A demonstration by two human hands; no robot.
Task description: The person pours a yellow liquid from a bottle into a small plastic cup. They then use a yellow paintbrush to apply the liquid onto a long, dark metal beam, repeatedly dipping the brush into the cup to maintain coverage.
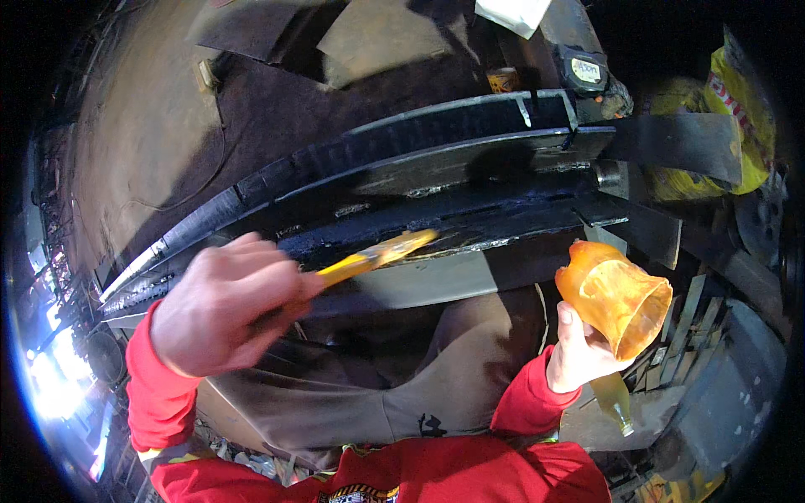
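Note:
My left hand [231, 306], slightly blurred, is closed around the handle of a yellow paintbrush [369, 258]. The brush points right, its tan tip over a long dark metal beam [386, 210] with a glossy, wet-looking inner face. From this angle I cannot tell whether the tip touches the metal. On the right, my right hand [587, 354] grips an orange, translucent cup [608, 285] that looks like a cut-off plastic bottle. Its wide rim tilts to the lower right, and its inside walls look stained. The cup is near the beam's right end.
Beyond the beam lies a brown metal surface [134, 159] with a thin cable [220, 159]. A black tape measure [584, 71] and a yellow sack [742, 109] are at the far right. A greenish bottle [613, 398] and metal strips [692, 323] are below the cup.

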